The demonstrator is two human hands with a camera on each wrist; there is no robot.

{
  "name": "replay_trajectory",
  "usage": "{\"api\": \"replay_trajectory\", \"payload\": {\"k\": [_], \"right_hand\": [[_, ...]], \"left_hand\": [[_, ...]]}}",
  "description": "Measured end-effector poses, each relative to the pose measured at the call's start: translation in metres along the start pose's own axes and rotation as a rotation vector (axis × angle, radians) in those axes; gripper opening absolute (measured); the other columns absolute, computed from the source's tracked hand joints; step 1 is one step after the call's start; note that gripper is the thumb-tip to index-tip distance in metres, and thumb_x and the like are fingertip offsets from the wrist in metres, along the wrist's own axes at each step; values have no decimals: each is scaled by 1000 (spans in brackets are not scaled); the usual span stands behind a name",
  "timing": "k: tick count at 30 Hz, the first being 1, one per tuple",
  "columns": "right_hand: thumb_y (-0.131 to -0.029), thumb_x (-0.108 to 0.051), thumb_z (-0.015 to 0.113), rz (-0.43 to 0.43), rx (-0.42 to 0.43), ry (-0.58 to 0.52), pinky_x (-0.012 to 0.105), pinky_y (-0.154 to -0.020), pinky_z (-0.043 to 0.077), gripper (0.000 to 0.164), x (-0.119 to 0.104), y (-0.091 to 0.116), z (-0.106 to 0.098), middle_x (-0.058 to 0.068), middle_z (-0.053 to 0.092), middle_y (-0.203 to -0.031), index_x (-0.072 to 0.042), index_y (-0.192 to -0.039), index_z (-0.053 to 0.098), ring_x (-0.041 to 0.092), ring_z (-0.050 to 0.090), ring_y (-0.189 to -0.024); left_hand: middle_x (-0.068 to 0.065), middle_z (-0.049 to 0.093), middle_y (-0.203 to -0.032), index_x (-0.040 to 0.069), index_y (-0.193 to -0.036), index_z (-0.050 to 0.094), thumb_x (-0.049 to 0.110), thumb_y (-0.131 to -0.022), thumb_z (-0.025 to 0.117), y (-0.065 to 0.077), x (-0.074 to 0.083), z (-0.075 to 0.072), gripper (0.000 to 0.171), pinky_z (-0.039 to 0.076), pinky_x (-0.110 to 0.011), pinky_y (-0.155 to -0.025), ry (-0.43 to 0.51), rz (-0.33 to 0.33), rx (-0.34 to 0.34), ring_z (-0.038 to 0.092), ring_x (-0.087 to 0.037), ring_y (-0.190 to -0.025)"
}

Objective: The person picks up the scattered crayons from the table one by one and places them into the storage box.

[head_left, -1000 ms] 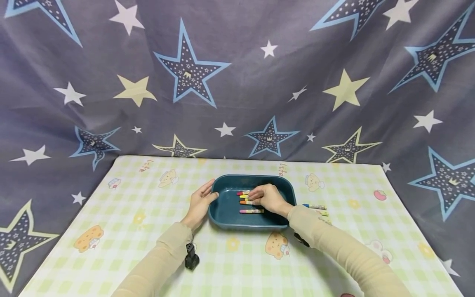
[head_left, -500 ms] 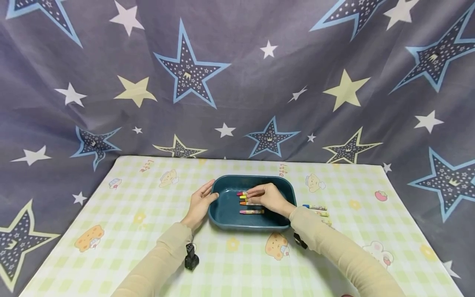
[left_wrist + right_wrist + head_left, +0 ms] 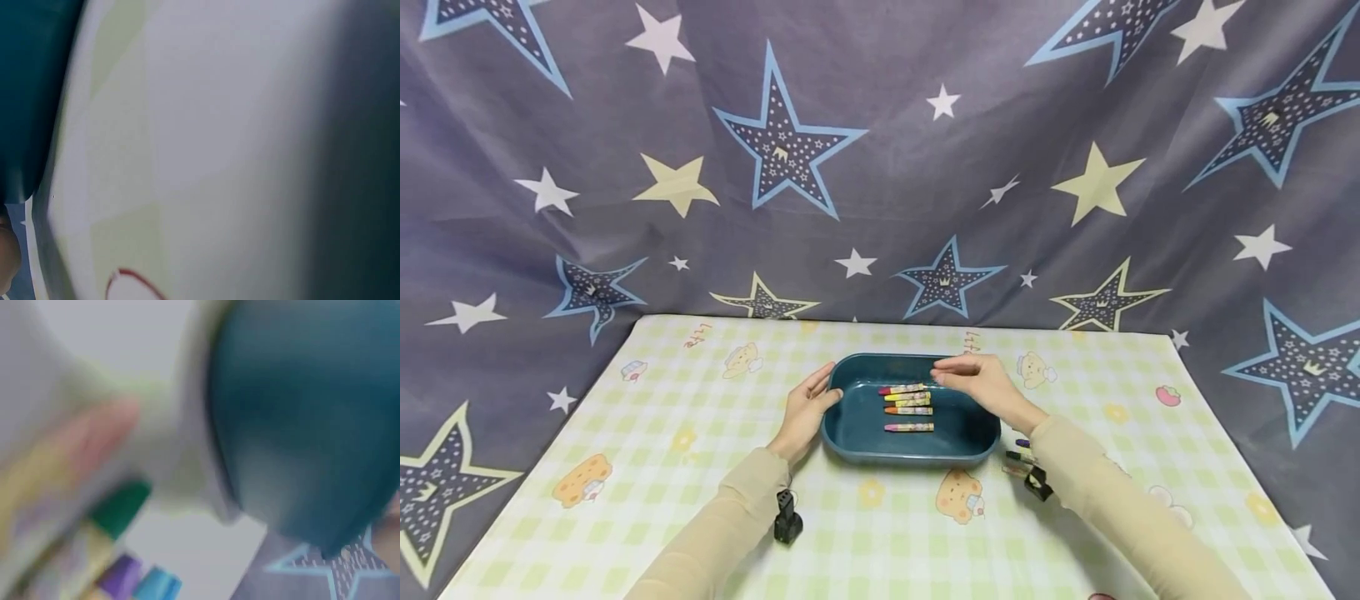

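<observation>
I have the left hand gripping the teal tray by its left end, thumb over the rim. The right hand is released, fingers extended above the tray's far right part. Inside, I see bunched crayons and, just nearer, a pink crayon. The outer crayons lie on the desk, right of the tray, partly behind the sleeve.

Place: fabric-hung nook; home or studio, cannot tell
Tablecloth: pale green checks, cartoon animals
Curtain: grey, star-printed, hanging behind the tablecloth's far edge and past both far corners
</observation>
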State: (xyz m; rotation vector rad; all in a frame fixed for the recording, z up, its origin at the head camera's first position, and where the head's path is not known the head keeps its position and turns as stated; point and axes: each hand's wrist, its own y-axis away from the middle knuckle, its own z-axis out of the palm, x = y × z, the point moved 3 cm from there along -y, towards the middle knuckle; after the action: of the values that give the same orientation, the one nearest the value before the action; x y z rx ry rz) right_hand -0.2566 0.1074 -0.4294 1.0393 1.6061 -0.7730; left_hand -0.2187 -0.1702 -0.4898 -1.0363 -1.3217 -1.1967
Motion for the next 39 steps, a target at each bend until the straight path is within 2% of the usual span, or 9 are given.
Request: {"api": "replay_trajectory", "payload": {"k": [5,11,18,24,30,39], "right_hand": [[-82,-30,68,-4,67,56,29,-92,49,42,-5,13,-33,8,66,-113,-4,-115,64,8,61,-103],[-82,-29,68,-6,128,118,21,-84,51,41,5,25,-67,11,67,-110,-3,-113,65,2,64,-91],[-83,-14,67,13,114,123,17,-78,52,40,36,44,-88,19,66,-107,11,-113,59,-1,65,-84],[-82,-17,68,62,161,120,13,-79,51,45,67,56,-106,19,65,-109,9,-117,57,-2,64,-86],[-80,-12,69,75,162,151,12,-77,50,40,85,60,-112,22,65,-106,9,-113,59,0,65,-84],[-81,-7,66,57,78,279,18,-72,54,33,100,60,-106,21,66,-105,5,-112,61,10,66,-87]], "left_hand": [[-13,41,-141,10,-138,42,3,-86,56,-1,0,-1,54,37,-34,-105,8,-5,-13,39,-23,-131],[-15,39,-142,5,-139,39,1,-86,55,5,11,1,55,35,-34,-106,16,-27,-29,37,-25,-132],[-17,39,-142,2,-139,37,-1,-86,53,13,23,4,55,35,-33,-106,-5,-25,-34,36,-26,-132],[-17,41,-141,4,-139,39,0,-86,54,9,18,3,55,37,-30,-104,-4,-19,-28,38,-25,-131],[-13,43,-140,10,-137,43,3,-86,56,-1,1,-1,54,37,-30,-104,0,-2,-10,40,-22,-130],[-9,45,-139,14,-137,44,6,-85,57,0,-1,-3,53,39,-29,-103,-15,-7,-3,43,-19,-128]]}}
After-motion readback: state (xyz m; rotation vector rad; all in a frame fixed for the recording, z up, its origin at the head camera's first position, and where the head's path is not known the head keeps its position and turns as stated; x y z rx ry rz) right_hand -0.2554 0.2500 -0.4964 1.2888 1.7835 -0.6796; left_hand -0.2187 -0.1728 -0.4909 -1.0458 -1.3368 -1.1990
